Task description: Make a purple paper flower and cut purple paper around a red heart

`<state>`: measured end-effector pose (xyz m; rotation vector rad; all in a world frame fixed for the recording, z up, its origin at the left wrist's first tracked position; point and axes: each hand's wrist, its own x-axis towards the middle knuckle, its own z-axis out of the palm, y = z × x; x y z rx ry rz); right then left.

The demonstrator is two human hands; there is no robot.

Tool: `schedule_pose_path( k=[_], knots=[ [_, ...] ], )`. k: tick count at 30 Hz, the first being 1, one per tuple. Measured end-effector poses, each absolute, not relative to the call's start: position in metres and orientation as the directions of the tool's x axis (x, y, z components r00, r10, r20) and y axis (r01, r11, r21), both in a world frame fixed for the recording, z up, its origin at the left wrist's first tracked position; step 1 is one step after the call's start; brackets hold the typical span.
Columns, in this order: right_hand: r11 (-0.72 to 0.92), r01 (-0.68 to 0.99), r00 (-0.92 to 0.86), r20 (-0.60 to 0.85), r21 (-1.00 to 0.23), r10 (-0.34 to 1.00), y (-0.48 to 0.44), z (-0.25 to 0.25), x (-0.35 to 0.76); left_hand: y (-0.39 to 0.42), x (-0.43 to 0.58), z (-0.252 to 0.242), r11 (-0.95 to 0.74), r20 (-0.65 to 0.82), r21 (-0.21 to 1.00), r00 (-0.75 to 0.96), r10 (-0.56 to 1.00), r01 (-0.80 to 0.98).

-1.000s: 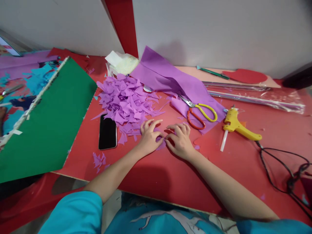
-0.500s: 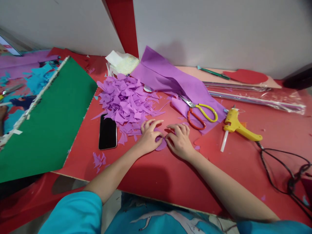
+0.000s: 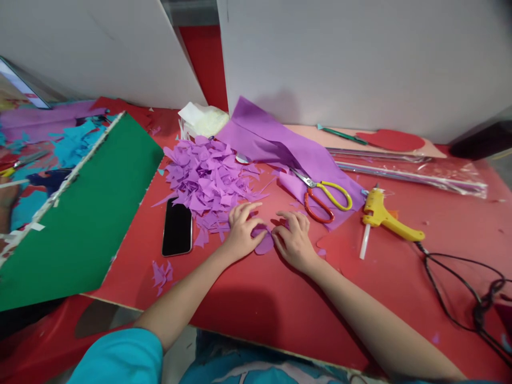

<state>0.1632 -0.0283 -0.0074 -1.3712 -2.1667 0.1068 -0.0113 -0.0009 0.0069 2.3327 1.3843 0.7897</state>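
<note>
Between my hands, low over the red table, is a small rounded purple paper piece [image 3: 263,246]. My left hand [image 3: 243,230] pinches its upper left part between thumb and forefinger, other fingers stretched forward. From the other side, my right hand [image 3: 295,242] has thumb and fingertips closed at the piece's right edge. My fingers cover part of the piece. Just beyond my left hand lies a heap of purple paper scraps [image 3: 208,173]. Scissors [image 3: 322,194] with one red and one yellow handle rest on a purple sheet [image 3: 276,136] beyond my right hand.
A yellow glue gun [image 3: 390,216] with a black cord lies right. The phone [image 3: 177,226] is left of my hands, beside a slanted green board [image 3: 96,213]. Plastic-wrapped sticks [image 3: 412,177] lie at the back. A person's hand [image 3: 8,198] shows at far left.
The view has tilted up a little, so everything sits lower in the picture. My hands stay at the purple piece, with the right fingers slightly more curled.
</note>
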Motion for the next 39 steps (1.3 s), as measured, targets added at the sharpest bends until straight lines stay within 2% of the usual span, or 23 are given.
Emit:
schedule_pose_path(
  k=[3, 5, 8, 11, 14, 18, 23, 31, 34, 36, 39],
  knots=[
    [0.424, 0.797, -0.205, 0.467, -0.431, 0.860, -0.028, -0.008, 0.165, 0.001, -0.013, 0.007, -0.364, 0.370, 0.550, 0.172, 0.913, 0.752],
    [0.402, 0.795, -0.148, 0.498, -0.454, 0.855, -0.027, -0.009, 0.166, 0.001, -0.013, 0.008, -0.317, 0.361, 0.559, 0.119, 0.925, 0.766],
    [0.385, 0.791, -0.108, 0.511, -0.476, 0.853, -0.027, -0.010, 0.166, 0.001, -0.013, 0.008, -0.302, 0.287, 0.591, 0.155, 0.945, 0.748],
    [0.393, 0.783, -0.108, 0.517, -0.483, 0.849, -0.026, -0.012, 0.166, 0.000, -0.013, 0.006, -0.289, 0.215, 0.676, 0.194, 0.957, 0.678],
    [0.404, 0.784, -0.113, 0.532, -0.470, 0.839, -0.026, -0.012, 0.167, 0.001, -0.013, 0.004, -0.233, 0.169, 0.745, 0.160, 0.972, 0.625],
    [0.425, 0.777, -0.132, 0.540, -0.465, 0.831, -0.026, -0.011, 0.167, 0.002, -0.014, 0.002, -0.194, 0.142, 0.768, 0.133, 0.981, 0.610],
    [0.424, 0.770, -0.133, 0.529, -0.478, 0.838, -0.027, -0.011, 0.167, 0.004, -0.015, 0.001, -0.281, 0.198, 0.730, 0.201, 0.959, 0.623],
    [0.402, 0.761, -0.155, 0.459, -0.509, 0.875, -0.026, -0.010, 0.167, 0.004, -0.018, 0.004, -0.314, 0.190, 0.681, 0.254, 0.948, 0.662],
    [0.411, 0.771, -0.223, 0.399, -0.487, 0.890, -0.026, -0.008, 0.166, 0.002, -0.018, 0.006, -0.302, 0.217, 0.612, 0.212, 0.953, 0.731],
    [0.415, 0.780, -0.262, 0.359, -0.468, 0.896, -0.026, -0.006, 0.166, 0.000, -0.017, 0.009, -0.311, 0.290, 0.553, 0.172, 0.942, 0.773],
    [0.439, 0.785, -0.309, 0.337, -0.437, 0.889, -0.027, -0.004, 0.164, -0.006, -0.013, 0.014, -0.427, 0.384, 0.466, 0.258, 0.887, 0.775]
  ],
)
